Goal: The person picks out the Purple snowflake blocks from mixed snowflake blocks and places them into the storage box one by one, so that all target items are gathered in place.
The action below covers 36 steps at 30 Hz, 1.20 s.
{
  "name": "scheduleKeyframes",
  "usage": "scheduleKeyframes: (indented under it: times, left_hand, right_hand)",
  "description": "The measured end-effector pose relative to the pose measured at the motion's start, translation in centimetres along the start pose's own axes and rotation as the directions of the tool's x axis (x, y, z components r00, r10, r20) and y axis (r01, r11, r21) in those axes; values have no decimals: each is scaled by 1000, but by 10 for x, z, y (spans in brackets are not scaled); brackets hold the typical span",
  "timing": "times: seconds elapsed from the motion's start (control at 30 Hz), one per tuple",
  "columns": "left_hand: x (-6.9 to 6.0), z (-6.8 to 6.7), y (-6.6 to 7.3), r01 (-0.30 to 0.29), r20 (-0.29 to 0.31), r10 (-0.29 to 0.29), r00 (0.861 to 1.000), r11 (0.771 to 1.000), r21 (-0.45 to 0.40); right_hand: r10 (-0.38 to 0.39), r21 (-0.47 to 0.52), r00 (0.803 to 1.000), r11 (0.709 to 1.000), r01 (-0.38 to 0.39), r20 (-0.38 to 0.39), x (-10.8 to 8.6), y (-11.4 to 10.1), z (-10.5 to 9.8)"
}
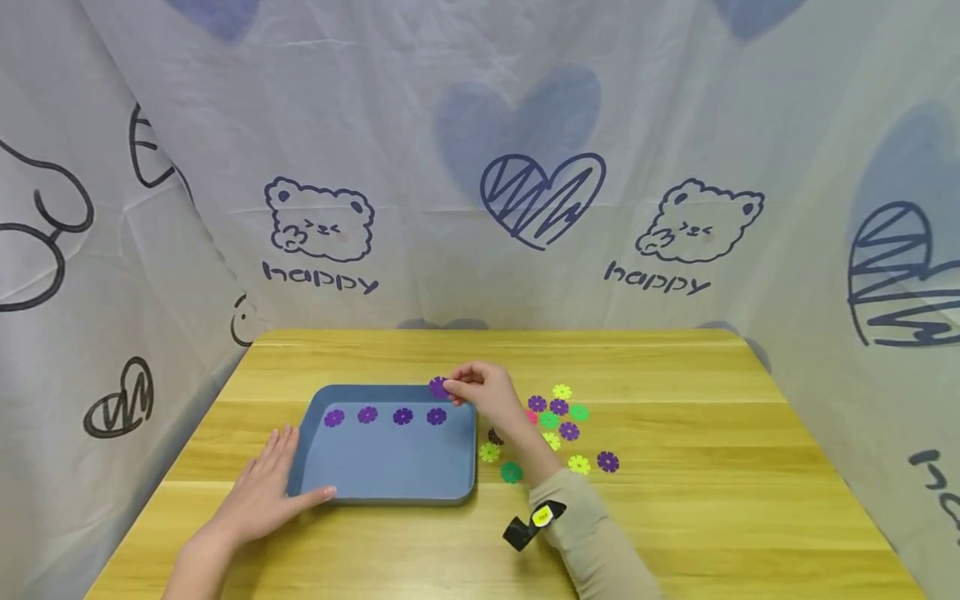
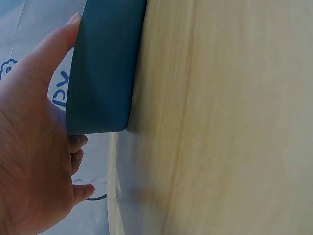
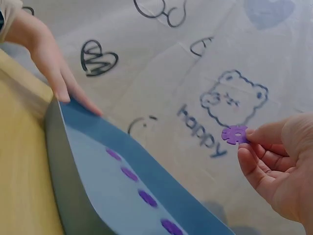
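Note:
My right hand (image 1: 487,393) pinches a purple notched plastic disc (image 3: 234,134) between thumb and fingertips. It holds that disc above the far rim of the blue-grey tray (image 1: 386,467). Inside the tray, several purple discs (image 1: 402,416) lie in a row toward its far side. My left hand (image 1: 262,492) rests at the tray's near left corner, fingers extended along the left side and thumb over the front edge. In the left wrist view, that hand (image 2: 34,132) spans the tray's corner (image 2: 100,98), its fingertips partly hidden behind the wall.
Right of the tray, loose discs in purple, yellow (image 1: 579,464), green (image 1: 512,472) and pink are scattered on the wooden table (image 1: 712,467); my right forearm partly covers them. A patterned cloth (image 1: 450,250) hangs behind the table. A black strap device (image 1: 534,525) is at my right wrist.

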<state>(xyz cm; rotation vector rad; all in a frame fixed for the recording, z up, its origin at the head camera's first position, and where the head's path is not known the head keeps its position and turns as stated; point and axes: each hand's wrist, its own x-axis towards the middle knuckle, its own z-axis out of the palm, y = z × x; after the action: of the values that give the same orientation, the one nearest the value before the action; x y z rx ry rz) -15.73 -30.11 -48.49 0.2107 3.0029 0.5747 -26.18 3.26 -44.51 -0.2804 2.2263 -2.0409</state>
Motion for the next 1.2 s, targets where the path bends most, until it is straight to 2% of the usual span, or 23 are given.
scheduleKeyframes:
  times: [0.17, 0.43, 0.63, 0.93, 1.2]
  left_hand:
    - [-2, 2, -1, 7, 5, -7, 1000, 1000, -12]
    - [0, -1, -1, 21, 11, -20, 1000, 1000, -18]
    - [1, 0, -2, 29, 15, -29, 999, 999, -23]
    - [-1, -2, -2, 25, 12, -25, 1000, 999, -40]
    - [2, -2, 0, -2, -12, 2, 1000, 999, -42]
  right_hand:
    - [-4, 11, 998, 1000, 4, 65, 2, -3, 30]
    - [39, 74, 988, 996, -51, 148, 6, 3, 79]
    - [86, 1, 977, 996, -87, 195, 11, 16, 110]
    - [121, -103, 972, 989, -102, 203, 21, 28, 142]
    - [209, -139, 968, 972, -190, 142, 28, 34, 158]
